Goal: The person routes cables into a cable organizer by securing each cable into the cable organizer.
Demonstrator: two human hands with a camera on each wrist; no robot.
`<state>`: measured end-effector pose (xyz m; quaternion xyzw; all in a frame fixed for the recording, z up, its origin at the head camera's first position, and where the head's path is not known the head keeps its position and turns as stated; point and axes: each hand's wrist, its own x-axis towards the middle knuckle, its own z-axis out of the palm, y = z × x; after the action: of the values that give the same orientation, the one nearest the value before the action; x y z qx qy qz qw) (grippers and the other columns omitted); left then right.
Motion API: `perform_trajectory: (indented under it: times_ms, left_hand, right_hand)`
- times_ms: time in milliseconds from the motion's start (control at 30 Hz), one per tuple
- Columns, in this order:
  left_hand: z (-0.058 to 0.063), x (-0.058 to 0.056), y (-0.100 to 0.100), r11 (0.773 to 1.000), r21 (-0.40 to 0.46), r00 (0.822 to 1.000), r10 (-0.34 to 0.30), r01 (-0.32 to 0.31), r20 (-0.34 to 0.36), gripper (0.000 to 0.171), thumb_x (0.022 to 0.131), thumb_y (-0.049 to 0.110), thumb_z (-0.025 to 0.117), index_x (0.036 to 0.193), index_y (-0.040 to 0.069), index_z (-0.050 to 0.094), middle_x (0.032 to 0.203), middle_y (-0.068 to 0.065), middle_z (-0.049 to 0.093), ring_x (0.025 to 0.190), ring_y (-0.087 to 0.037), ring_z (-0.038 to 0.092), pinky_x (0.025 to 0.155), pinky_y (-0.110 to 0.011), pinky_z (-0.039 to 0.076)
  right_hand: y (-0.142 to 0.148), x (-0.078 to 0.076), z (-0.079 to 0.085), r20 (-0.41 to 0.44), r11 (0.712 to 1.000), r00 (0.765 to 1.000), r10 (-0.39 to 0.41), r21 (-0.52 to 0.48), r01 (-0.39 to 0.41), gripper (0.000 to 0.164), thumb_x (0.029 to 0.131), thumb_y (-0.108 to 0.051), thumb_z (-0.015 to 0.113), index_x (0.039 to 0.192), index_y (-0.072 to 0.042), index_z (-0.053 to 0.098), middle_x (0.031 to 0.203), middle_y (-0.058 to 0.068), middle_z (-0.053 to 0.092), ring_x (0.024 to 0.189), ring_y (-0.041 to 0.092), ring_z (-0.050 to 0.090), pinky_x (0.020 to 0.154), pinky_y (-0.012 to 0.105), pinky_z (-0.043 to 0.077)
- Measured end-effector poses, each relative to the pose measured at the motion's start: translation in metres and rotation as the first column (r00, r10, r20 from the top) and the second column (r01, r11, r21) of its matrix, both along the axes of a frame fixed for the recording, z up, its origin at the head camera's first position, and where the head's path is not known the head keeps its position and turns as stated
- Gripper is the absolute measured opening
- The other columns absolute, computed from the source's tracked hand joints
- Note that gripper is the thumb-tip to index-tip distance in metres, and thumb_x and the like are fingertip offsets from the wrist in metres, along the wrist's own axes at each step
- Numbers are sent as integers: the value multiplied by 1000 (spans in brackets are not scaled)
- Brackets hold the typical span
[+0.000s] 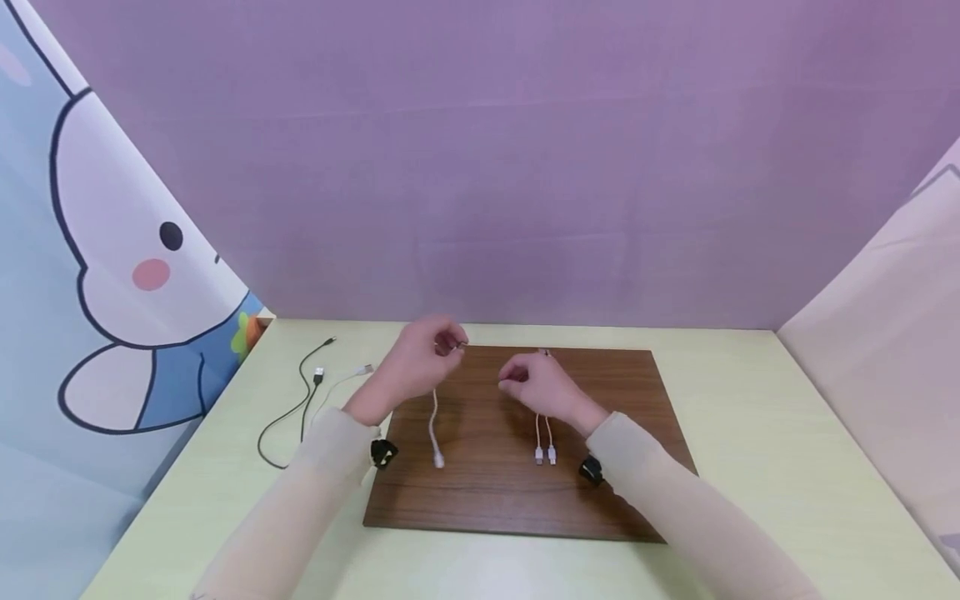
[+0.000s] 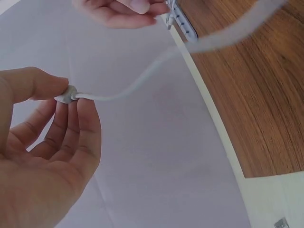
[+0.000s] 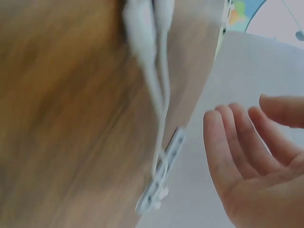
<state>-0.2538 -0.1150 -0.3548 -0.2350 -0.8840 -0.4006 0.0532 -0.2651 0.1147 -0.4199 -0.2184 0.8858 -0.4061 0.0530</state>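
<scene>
My left hand [image 1: 420, 358] pinches the small pale plug [image 2: 68, 94] of a white charging cable [image 2: 142, 78] between thumb and fingertips. From there the cable hangs down over the brown wooden board [image 1: 480, 492], its other plug [image 1: 438, 459] low at the left of it. My right hand [image 1: 543, 383] hovers over the board, fingers loosely bent and thumb apart, nothing between them in the right wrist view. By the board's far edge lies a grey cable-clip strip [image 3: 161, 173]. Two white cables [image 3: 161, 95] run from it toward the near side, USB plugs [image 1: 545, 455] side by side.
Left of the board a black USB cable [image 1: 273, 422] lies in a loop on the pale table [image 1: 750, 417]. A white cable [image 1: 341, 382] with a USB plug lies beside it, partly behind my left forearm. A purple cloth wall [image 1: 525, 167] stands behind the table.
</scene>
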Motion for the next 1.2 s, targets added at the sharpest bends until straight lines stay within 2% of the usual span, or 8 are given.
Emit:
perform_trajectory:
  times_ms: [133,233,333,533,700,833,1000,1200]
  left_hand:
    - [-1,1,7,1000,28,1000,-13,13,15,13,90,-1,67,102,0,68,96,-7,68,90,-22,64,85,-36,55]
    - [-4,0,14,999,40,1000,-18,17,20,14,90,1,68,104,0,68,95,-7,68,89,-21,65,84,-36,55]
    - [-7,-3,20,998,52,1000,-22,21,16,13,90,1,68,103,1,67,94,-6,69,88,-21,65,83,-35,55]
    - [-12,-7,32,993,113,1000,-18,16,16,12,90,2,68,102,3,67,92,-5,68,87,-19,65,83,-34,55]
    - [-17,-10,40,983,182,999,-3,-5,46,11,92,4,69,102,5,67,92,-5,67,88,-19,65,84,-34,55]
    - [-20,-13,41,978,207,998,11,-22,54,11,92,5,69,103,6,66,93,-5,66,89,-20,65,84,-35,54]
    - [-22,-19,41,971,232,997,34,-50,75,12,93,6,70,104,5,67,94,-6,66,92,-22,64,83,-38,53]
    - [-25,-33,48,968,225,987,78,-109,142,14,94,9,71,106,4,67,97,-7,66,91,-24,64,78,-36,54]
  right_hand:
    - [-12,11,-2,113,994,989,98,-65,-91,19,98,-12,67,111,2,70,94,8,71,82,24,69,72,34,57]
    - [-21,19,-2,212,985,966,151,-112,-130,21,98,-10,67,112,5,69,93,15,71,81,31,70,70,35,59]
    - [-28,26,-1,291,981,940,179,-128,-147,20,96,-10,69,111,4,69,91,17,71,81,31,70,69,36,60]
    - [-33,34,-2,339,982,925,173,-131,-136,9,92,-7,72,98,-1,69,84,10,70,72,25,69,67,36,60]
    - [-30,36,-8,366,982,920,139,-171,-80,4,92,-1,68,92,3,67,80,13,69,67,19,68,65,37,61]
    - [-26,38,-11,386,977,913,133,-208,-54,4,91,4,66,92,8,66,79,13,69,65,19,68,64,38,61]
    - [-20,42,-11,385,981,916,109,-189,-38,3,91,3,68,92,6,67,80,11,68,68,18,68,66,38,61]
    - [-15,45,-7,385,987,920,75,-160,-13,4,92,4,69,95,6,67,82,11,67,69,19,68,68,38,61]
